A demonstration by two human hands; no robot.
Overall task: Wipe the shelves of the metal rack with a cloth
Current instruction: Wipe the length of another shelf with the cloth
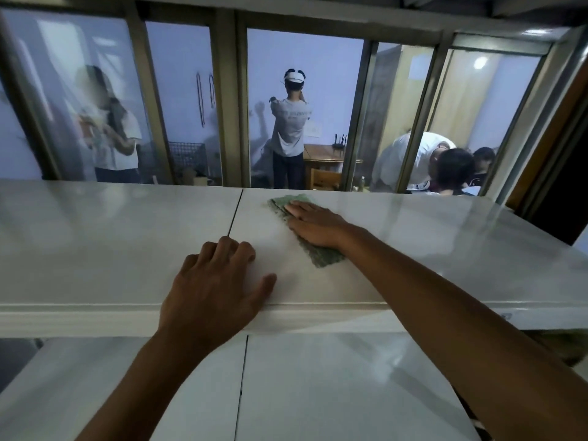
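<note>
In the head view, your right hand [313,222] lies flat with fingers spread on the green cloth [302,229], at the centre of the frame on the upper shelf [111,243]. Your left hand [216,286] rests with loosely curled fingers on the front edge, holding nothing. Keep the palm pressing evenly, and wipe across the seam [235,211] too.

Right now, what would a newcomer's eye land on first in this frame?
The right hand pressed flat on a green cloth on the white upper shelf, just right of the shelf's seam. Nearer the camera, the left hand rests on the shelf's front edge. Beyond the glass panels, several people stand or bend over.
</note>
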